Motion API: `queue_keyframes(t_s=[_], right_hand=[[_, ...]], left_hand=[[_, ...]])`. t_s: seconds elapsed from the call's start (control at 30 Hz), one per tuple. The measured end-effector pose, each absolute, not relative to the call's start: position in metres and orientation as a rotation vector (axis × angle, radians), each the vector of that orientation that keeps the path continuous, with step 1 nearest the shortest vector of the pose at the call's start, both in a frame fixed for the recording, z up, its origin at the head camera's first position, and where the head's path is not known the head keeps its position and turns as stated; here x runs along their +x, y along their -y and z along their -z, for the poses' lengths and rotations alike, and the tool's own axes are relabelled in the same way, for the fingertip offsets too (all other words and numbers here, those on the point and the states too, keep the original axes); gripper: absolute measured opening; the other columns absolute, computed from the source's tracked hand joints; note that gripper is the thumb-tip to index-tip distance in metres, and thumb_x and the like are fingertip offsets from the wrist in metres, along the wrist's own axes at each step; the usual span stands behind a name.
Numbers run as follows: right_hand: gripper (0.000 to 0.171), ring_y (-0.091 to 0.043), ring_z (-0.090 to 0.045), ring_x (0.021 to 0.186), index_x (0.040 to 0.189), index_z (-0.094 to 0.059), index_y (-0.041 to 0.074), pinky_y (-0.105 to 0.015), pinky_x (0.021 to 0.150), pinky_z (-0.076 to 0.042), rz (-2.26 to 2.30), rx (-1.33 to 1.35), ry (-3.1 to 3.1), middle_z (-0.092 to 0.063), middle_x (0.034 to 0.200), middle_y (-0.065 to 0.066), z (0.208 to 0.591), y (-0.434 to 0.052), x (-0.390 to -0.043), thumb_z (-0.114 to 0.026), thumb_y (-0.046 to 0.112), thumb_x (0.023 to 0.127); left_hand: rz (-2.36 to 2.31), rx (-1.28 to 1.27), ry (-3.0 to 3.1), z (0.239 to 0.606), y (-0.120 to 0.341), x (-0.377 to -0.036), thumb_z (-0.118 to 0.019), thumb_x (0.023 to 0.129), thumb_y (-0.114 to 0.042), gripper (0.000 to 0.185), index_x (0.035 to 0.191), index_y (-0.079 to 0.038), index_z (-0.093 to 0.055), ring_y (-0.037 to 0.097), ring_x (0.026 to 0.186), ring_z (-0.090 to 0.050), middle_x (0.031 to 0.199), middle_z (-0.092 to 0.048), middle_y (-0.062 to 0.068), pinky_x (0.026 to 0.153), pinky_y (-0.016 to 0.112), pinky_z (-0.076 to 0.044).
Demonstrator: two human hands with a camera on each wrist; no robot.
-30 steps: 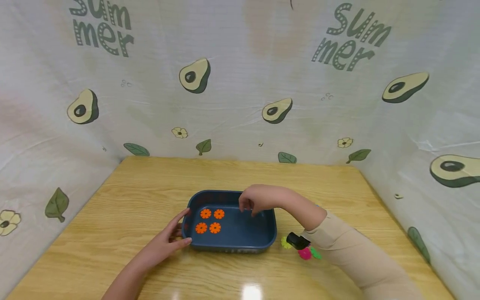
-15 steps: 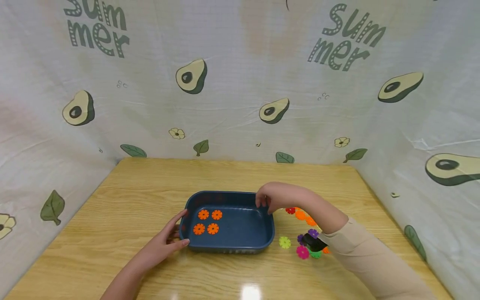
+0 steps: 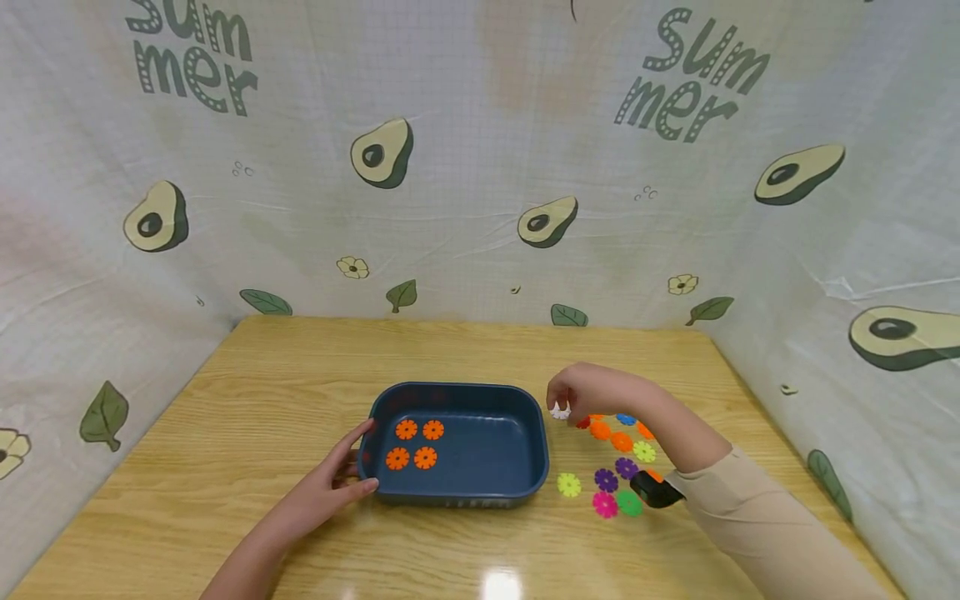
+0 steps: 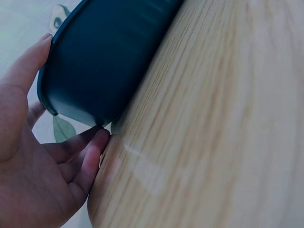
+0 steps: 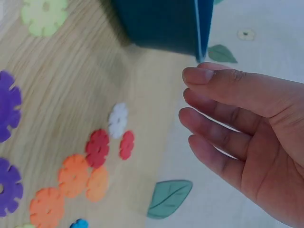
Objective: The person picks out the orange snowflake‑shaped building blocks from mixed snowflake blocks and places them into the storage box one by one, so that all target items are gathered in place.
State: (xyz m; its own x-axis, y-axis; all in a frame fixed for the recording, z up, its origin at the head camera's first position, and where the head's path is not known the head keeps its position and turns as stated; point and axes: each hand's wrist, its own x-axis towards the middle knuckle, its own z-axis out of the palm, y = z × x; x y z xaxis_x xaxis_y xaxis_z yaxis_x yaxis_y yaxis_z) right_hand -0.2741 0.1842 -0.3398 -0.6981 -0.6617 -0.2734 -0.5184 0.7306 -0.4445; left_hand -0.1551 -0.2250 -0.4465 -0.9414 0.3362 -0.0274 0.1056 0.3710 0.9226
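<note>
My left hand (image 3: 330, 483) holds the left end of a dark blue rectangular tray (image 3: 480, 500), with thumb and index finger at its rim. In the left wrist view, the thumb touches the tray's rim (image 4: 46, 61) and other fingers lie near its bottom edge. Several orange snowflake building discs (image 3: 425, 457) lie flat inside the tray's left half. My right hand (image 3: 592, 390) is just beyond the tray's right end, fingers bent downward, above a white disc (image 3: 559, 412). In the right wrist view, its fingertips are apart from the white disc (image 5: 118, 120) and hold nothing.
Right of the tray lie loose discs: red (image 5: 98, 148), orange (image 3: 622, 442), purple (image 3: 606, 480), yellow-green (image 3: 569, 485), pink (image 3: 605, 504), green (image 3: 630, 502) and blue (image 3: 626, 419). A printed cloth (image 3: 465, 250) borders the wooden table (image 3: 420, 558).
My right hand has moved right, from over the tray, past its right rim to the white disc. More loose discs show as the forearm shifts. My left hand stays at the tray.
</note>
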Motion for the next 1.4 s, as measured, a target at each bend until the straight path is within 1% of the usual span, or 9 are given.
queue_keyframes(t_s=[0.13, 0.33, 0.43, 0.57, 0.73, 1.0, 1.1, 1.27, 1.4], right_hand=[[0.02, -0.013, -0.054, 0.069, 0.095, -0.07, 0.005, -0.026, 0.063, -0.049, 0.45, -0.89, -2.539, -0.062, 0.082, -0.004, 0.347, -0.195, -0.277, -0.077, -0.004, 0.078], [0.018, -0.014, -0.053, 0.07, 0.092, -0.071, 0.006, -0.026, 0.062, -0.048, 0.417, -0.834, -2.585, -0.062, 0.081, -0.003, 0.358, -0.211, -0.282, -0.08, 0.0, 0.078], [0.019, -0.014, -0.053, 0.071, 0.093, -0.07, 0.006, -0.027, 0.064, -0.048, 0.407, -0.826, -2.608, -0.062, 0.082, -0.003, 0.361, -0.218, -0.283, -0.08, 0.0, 0.078], [0.019, -0.015, -0.053, 0.073, 0.094, -0.07, 0.006, -0.027, 0.066, -0.048, 0.406, -0.813, -2.633, -0.063, 0.085, -0.005, 0.364, -0.226, -0.286, -0.079, -0.001, 0.079], [0.018, -0.015, -0.055, 0.077, 0.095, -0.07, 0.005, -0.028, 0.068, -0.049, 0.416, -0.789, -2.645, -0.064, 0.089, -0.005, 0.371, -0.231, -0.29, -0.079, 0.0, 0.079], [0.021, -0.019, -0.058, 0.084, 0.099, -0.072, 0.009, -0.031, 0.072, -0.051, 0.43, -0.729, -2.654, -0.066, 0.097, -0.001, 0.385, -0.238, -0.3, -0.078, 0.001, 0.081], [0.023, -0.021, -0.058, 0.087, 0.101, -0.072, 0.01, -0.032, 0.074, -0.051, 0.428, -0.7, -2.655, -0.066, 0.099, 0.0, 0.389, -0.239, -0.303, -0.077, -0.001, 0.081], [0.031, -0.021, -0.057, 0.086, 0.101, -0.072, 0.01, -0.031, 0.072, -0.051, 0.454, -0.664, -2.651, -0.065, 0.099, 0.0, 0.393, -0.242, -0.306, -0.072, -0.011, 0.079], [0.03, -0.02, -0.057, 0.084, 0.098, -0.072, 0.009, -0.031, 0.07, -0.052, 0.474, -0.668, -2.635, -0.065, 0.098, -0.001, 0.396, -0.242, -0.307, -0.071, -0.013, 0.078]], left_hand=[[-1.61, 0.392, -2.41, 0.447, 0.225, -0.155, -0.066, 0.095, -0.022, 0.079, 0.157, -0.021, -0.017, 0.036, 0.119, -0.052, 0.14, -0.042, 0.03, 0.087, 0.025, -0.046], [-1.623, 0.399, -2.393, 0.447, 0.225, -0.156, -0.065, 0.095, -0.02, 0.078, 0.157, -0.022, -0.017, 0.036, 0.119, -0.052, 0.141, -0.041, 0.03, 0.087, 0.025, -0.046], [-1.617, 0.398, -2.395, 0.447, 0.226, -0.156, -0.065, 0.096, -0.02, 0.078, 0.157, -0.022, -0.017, 0.036, 0.119, -0.052, 0.141, -0.041, 0.03, 0.087, 0.025, -0.046], [-1.618, 0.397, -2.392, 0.447, 0.226, -0.156, -0.065, 0.096, -0.02, 0.078, 0.157, -0.021, -0.016, 0.036, 0.119, -0.052, 0.141, -0.04, 0.03, 0.087, 0.025, -0.046], [-1.631, 0.383, -2.37, 0.446, 0.226, -0.156, -0.065, 0.096, -0.02, 0.078, 0.157, -0.022, -0.017, 0.035, 0.119, -0.052, 0.142, -0.04, 0.03, 0.087, 0.025, -0.046], [-1.651, 0.428, -2.354, 0.443, 0.226, -0.157, -0.064, 0.096, -0.02, 0.079, 0.157, -0.017, -0.014, 0.037, 0.119, -0.051, 0.141, -0.038, 0.033, 0.086, 0.026, -0.046], [-1.652, 0.403, -2.347, 0.444, 0.225, -0.156, -0.064, 0.096, -0.02, 0.079, 0.157, -0.019, -0.014, 0.036, 0.119, -0.051, 0.142, -0.038, 0.031, 0.087, 0.025, -0.046], [-1.643, 0.368, -2.357, 0.445, 0.225, -0.156, -0.065, 0.096, -0.02, 0.078, 0.157, -0.022, -0.016, 0.035, 0.12, -0.051, 0.143, -0.037, 0.03, 0.088, 0.025, -0.045], [-1.637, 0.39, -2.371, 0.445, 0.225, -0.156, -0.064, 0.096, -0.02, 0.078, 0.157, -0.02, -0.015, 0.037, 0.12, -0.051, 0.142, -0.038, 0.032, 0.087, 0.026, -0.046]])
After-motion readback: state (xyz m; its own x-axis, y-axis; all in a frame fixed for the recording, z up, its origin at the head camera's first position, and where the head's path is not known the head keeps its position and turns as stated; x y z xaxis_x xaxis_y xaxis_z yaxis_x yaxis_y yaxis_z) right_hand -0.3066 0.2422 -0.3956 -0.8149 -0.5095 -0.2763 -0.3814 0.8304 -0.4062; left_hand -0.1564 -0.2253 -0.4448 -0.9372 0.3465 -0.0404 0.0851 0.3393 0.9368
